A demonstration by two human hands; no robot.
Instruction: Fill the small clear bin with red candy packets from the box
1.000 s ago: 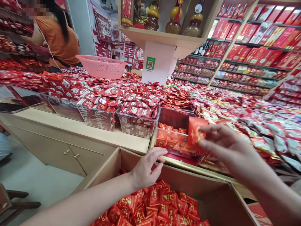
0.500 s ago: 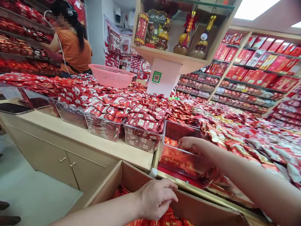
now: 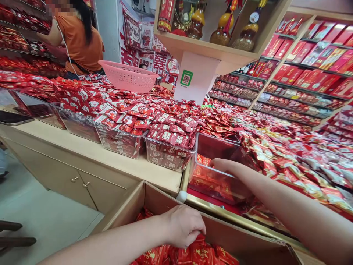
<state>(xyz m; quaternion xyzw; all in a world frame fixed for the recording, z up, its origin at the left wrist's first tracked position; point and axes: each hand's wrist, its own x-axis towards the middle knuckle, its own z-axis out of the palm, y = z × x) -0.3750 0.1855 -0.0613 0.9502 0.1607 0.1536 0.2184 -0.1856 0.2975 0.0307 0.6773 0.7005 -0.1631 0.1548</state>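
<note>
My left hand [image 3: 185, 225] hangs over an open cardboard box [image 3: 275, 244] at the bottom of the view. Its fingers curl inward, and whatever they may hold is hidden. Under it lie many small red packets [image 3: 200, 254] with gold lettering. My right hand [image 3: 224, 165] reaches over the front rim of a clear plastic bin [image 3: 217, 145] on the counter. Several orange-red packets [image 3: 209, 180] lie low in this bin, close to the fingers. The right fingertips are down inside the bin, mostly out of sight.
Clear bins [image 3: 168, 154] of red packets line the counter's front edge to the left. Behind them stands a pink basket [image 3: 128, 79]. A display cabinet [image 3: 190, 40] juts out overhead. A person in an orange shirt [image 3: 79, 40] is at the left shelves. A phone [image 3: 13, 118] lies on the counter.
The view has tipped downward, showing more packets in the cardboard box. My left hand's fingers are more curled than before. My right hand has sunk lower into the clear bin.
</note>
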